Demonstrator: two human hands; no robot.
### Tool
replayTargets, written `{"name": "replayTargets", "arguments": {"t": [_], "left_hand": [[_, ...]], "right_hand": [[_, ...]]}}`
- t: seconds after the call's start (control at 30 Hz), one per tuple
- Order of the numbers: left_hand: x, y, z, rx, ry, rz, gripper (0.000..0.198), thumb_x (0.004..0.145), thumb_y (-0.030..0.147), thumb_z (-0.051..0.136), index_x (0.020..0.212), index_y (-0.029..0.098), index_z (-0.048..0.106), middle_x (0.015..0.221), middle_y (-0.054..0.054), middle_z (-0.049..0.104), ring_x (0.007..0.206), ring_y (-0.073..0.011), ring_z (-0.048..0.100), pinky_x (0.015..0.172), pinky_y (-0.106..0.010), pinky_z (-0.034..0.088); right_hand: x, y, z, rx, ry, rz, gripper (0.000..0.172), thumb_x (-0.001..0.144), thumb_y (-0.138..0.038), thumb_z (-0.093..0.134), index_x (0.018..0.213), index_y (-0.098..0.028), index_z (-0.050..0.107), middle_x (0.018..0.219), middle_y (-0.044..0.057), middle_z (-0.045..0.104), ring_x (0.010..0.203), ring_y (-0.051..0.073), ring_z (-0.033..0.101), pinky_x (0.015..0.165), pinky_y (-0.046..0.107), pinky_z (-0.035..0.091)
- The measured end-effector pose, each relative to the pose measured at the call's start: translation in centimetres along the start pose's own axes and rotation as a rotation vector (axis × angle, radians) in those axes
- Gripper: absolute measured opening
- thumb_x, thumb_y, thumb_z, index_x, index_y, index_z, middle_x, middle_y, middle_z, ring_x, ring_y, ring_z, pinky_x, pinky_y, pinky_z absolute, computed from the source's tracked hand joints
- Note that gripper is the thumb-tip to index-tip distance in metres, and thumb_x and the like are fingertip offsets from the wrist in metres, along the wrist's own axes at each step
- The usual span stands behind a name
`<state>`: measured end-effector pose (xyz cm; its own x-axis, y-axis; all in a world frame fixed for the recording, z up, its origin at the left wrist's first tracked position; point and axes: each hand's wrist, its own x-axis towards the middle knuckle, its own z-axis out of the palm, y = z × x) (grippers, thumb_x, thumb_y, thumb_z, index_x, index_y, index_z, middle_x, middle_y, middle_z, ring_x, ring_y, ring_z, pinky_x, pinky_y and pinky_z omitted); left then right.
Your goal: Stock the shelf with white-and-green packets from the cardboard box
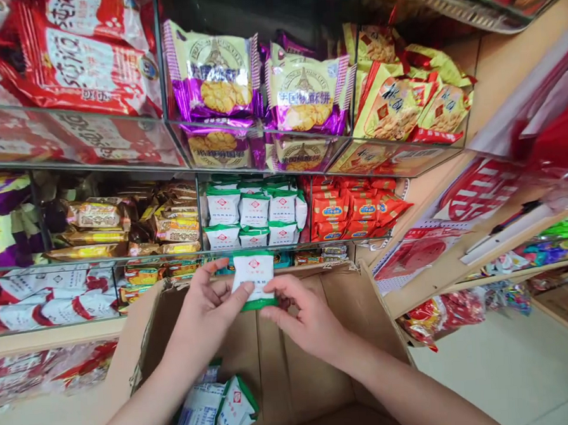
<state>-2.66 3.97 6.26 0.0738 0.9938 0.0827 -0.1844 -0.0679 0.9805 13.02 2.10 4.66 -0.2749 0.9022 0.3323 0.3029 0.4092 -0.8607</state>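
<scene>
Between my two hands, over a cardboard box, is a small white and green snack packet [253,272]. My left hand [217,305] pinches its left side, thumb on the front face. At its right edge, my right hand [303,313] grips with thumb and fingers. Several similar green and white packets [222,409] lie in the lower left of the cardboard box [316,376]. Just beyond my hands, matching packets [253,211] stand stacked in rows in a shelf compartment.
Red packets [350,206] fill the compartment to the right; brown-wrapped snacks [98,216] lie to the left. Above are purple biscuit packs [214,76] behind a clear shelf lip [261,137]. Hanging red and white bags [477,186] line the right side.
</scene>
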Motion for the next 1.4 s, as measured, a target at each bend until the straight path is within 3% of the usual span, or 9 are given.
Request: {"name": "replayTargets", "arguments": {"t": [0.3, 0.5, 0.73, 0.9, 1.0, 1.1, 1.2, 1.3, 1.4], "left_hand": [[0.2, 0.9, -1.3, -0.052, 0.176, 0.14, 0.038, 0.073, 0.022, 0.062, 0.106, 0.025, 0.044, 0.09, 0.001, 0.064, 0.07, -0.0114, 0.063, 0.058, -0.02, 0.045], [-2.8, -1.0, -2.3, 0.036, 0.036, 0.03, 0.027, 0.076, 0.023, 0.058, 0.101, 0.024, 0.048, 0.08, 0.002, 0.064, 0.067, -0.0109, 0.06, 0.065, -0.023, 0.047], [-4.8, -3.8, -3.5, 0.249, -0.157, -0.072, 0.02, 0.082, 0.028, 0.048, 0.102, 0.028, 0.045, 0.083, 0.003, 0.061, 0.074, -0.0123, 0.058, 0.071, -0.025, 0.047], [-4.4, -4.3, -3.6, 0.593, -0.297, -0.074, 0.021, 0.085, 0.034, 0.036, 0.103, 0.026, 0.042, 0.087, -0.001, 0.062, 0.078, -0.0146, 0.06, 0.071, -0.027, 0.049], [-3.8, -5.2, -3.9, 0.796, -0.389, -0.086, 0.024, 0.082, 0.03, 0.039, 0.103, 0.023, 0.049, 0.101, -0.005, 0.063, 0.095, -0.0178, 0.057, 0.085, -0.031, 0.044], [-3.8, -6.4, -4.5, 1.033, -0.468, -0.152, 0.04, 0.071, 0.023, 0.05, 0.111, 0.02, 0.054, 0.123, -0.012, 0.054, 0.116, -0.0273, 0.045, 0.095, -0.044, 0.034], [-4.2, -7.0, -5.0, 1.23, -0.549, -0.266, 0.051, 0.06, 0.021, 0.058, 0.111, 0.017, 0.059, 0.128, -0.018, 0.049, 0.119, -0.0377, 0.04, 0.093, -0.056, 0.031], [-4.5, -6.7, -4.9, 1.346, -0.619, -0.338, 0.058, 0.055, 0.018, 0.062, 0.112, 0.015, 0.059, 0.127, -0.02, 0.05, 0.12, -0.0369, 0.04, 0.095, -0.053, 0.029], [-4.4, -5.9, -4.8, 1.422, -0.637, -0.376, 0.058, 0.048, 0.021, 0.068, 0.106, 0.011, 0.063, 0.127, -0.024, 0.049, 0.118, -0.0378, 0.041, 0.095, -0.05, 0.03]], "right_hand": [[10.8, -1.5, -0.1, -0.211, 0.332, -0.307, 0.013, 0.079, -0.027, 0.053, 0.087, -0.017, 0.057, 0.079, -0.001, 0.062, 0.064, 0.009, 0.052, 0.063, 0.021, 0.041], [16.4, -0.6, -0.2, -0.459, 0.356, -0.287, 0.019, 0.08, -0.028, 0.051, 0.093, -0.015, 0.059, 0.075, 0.002, 0.062, 0.075, 0.015, 0.054, 0.069, 0.026, 0.04], [19.0, -1.3, 0.0, -0.715, 0.296, -0.135, 0.027, 0.083, -0.028, 0.047, 0.104, -0.018, 0.061, 0.098, 0.007, 0.063, 0.096, 0.025, 0.053, 0.086, 0.039, 0.035], [19.8, -1.7, -0.5, -0.807, 0.26, -0.058, 0.031, 0.086, -0.037, 0.041, 0.105, -0.022, 0.06, 0.105, 0.009, 0.061, 0.103, 0.032, 0.049, 0.086, 0.052, 0.03], [19.7, -2.1, -0.8, -0.814, 0.196, -0.039, 0.034, 0.086, -0.042, 0.039, 0.104, -0.023, 0.06, 0.108, 0.01, 0.059, 0.104, 0.033, 0.048, 0.086, 0.056, 0.029], [19.7, -2.3, -1.1, -0.816, 0.126, -0.033, 0.036, 0.087, -0.043, 0.034, 0.108, -0.025, 0.057, 0.112, 0.01, 0.056, 0.104, 0.034, 0.047, 0.083, 0.058, 0.03], [19.4, -2.5, -1.5, -0.834, 0.092, -0.064, 0.039, 0.086, -0.044, 0.034, 0.111, -0.022, 0.055, 0.112, 0.012, 0.056, 0.102, 0.036, 0.048, 0.081, 0.057, 0.031], [16.9, -2.9, -1.7, -0.823, 0.132, -0.158, 0.037, 0.085, -0.042, 0.038, 0.103, -0.016, 0.059, 0.106, 0.015, 0.056, 0.104, 0.034, 0.045, 0.083, 0.053, 0.032], [11.3, -2.5, -1.0, -0.776, 0.133, -0.379, 0.026, 0.085, -0.03, 0.042, 0.089, -0.015, 0.063, 0.123, 0.013, 0.047, 0.117, 0.03, 0.031, 0.093, 0.046, 0.027]]}}
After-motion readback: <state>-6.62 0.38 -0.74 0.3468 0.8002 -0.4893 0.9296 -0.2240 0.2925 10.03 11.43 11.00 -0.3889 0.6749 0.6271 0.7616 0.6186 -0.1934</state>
